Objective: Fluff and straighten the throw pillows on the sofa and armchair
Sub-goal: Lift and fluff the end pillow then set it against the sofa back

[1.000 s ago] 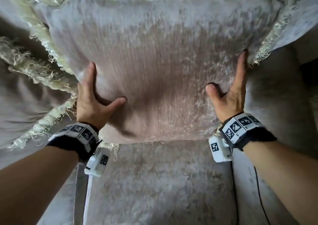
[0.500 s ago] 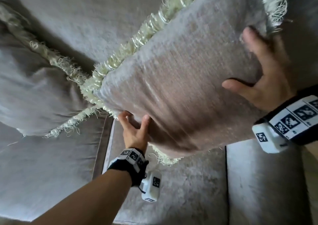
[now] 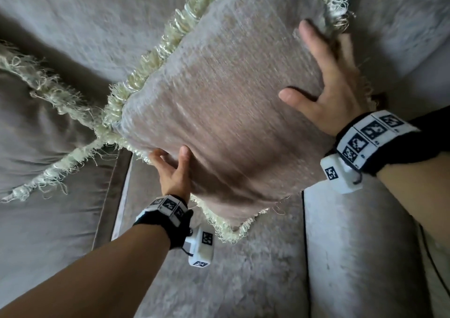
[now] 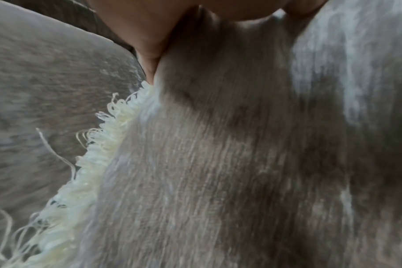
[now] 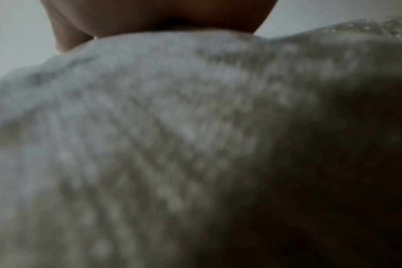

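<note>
A taupe throw pillow (image 3: 231,113) with a cream fringe is held tilted on the diagonal above the sofa seat. My left hand (image 3: 174,171) grips its lower left edge, thumb on the front face and fingers behind the fringe. The left wrist view shows the pillow (image 4: 218,163) squeezed between thumb and fingers. My right hand (image 3: 323,84) lies flat against the upper right part, fingers straight and spread near the fringed corner. The right wrist view is filled with blurred pillow fabric (image 5: 172,136) under the palm.
A second fringed pillow (image 3: 36,135) leans against the sofa back (image 3: 85,25) at the left. Below the held pillow is the seat cushion (image 3: 243,281), and the padded armrest (image 3: 353,256) runs along the right.
The pillow has turned from square-on to a diagonal tilt. My left hand has dropped to its lower edge and my right hand has risen to the upper right corner.
</note>
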Available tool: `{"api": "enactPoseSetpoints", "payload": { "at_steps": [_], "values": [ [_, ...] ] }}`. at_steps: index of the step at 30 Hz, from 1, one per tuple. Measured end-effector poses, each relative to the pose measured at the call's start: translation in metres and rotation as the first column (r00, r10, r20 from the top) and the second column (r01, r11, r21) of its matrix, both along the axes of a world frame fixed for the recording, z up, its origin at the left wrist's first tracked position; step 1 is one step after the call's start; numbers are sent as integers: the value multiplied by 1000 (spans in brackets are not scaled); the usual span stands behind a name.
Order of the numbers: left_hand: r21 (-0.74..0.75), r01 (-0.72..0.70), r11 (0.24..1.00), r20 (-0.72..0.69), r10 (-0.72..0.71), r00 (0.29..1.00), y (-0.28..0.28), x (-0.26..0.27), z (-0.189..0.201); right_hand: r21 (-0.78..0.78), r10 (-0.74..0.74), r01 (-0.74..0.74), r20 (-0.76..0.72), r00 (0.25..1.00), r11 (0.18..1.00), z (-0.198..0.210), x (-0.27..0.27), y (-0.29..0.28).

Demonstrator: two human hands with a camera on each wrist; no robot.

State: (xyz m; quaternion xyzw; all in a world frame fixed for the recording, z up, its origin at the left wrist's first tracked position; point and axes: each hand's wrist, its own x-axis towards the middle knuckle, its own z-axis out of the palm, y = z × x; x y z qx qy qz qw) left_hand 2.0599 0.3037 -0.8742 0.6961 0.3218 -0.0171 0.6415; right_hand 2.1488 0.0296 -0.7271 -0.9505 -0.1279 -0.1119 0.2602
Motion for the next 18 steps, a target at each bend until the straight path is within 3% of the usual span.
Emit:
{"api": "enactPoseSetpoints", "payload": {
  "at_steps": [6,10,12,15,18],
  "values": [
    [49,-19,999,-11,20,1000,-3,7,-14,-22,18,-18,20,1000,1000,-10,8,-2],
    [293,-5,956,-132,46,990,2,-4,3,-10,-33,33,-3,999,999,-1,-11,0],
    [406,9,914,-91,30,995,5,-8,22,0,-100,100,4,995,995,4,-29,1],
    [497,80,864,-25,-78,997,13,-11,64,-3,-183,183,-64,981,983,18,-65,5],
    [590,282,756,-78,-294,953,21,-7,115,-168,-197,164,-206,959,972,35,-96,6]
  ]
}}
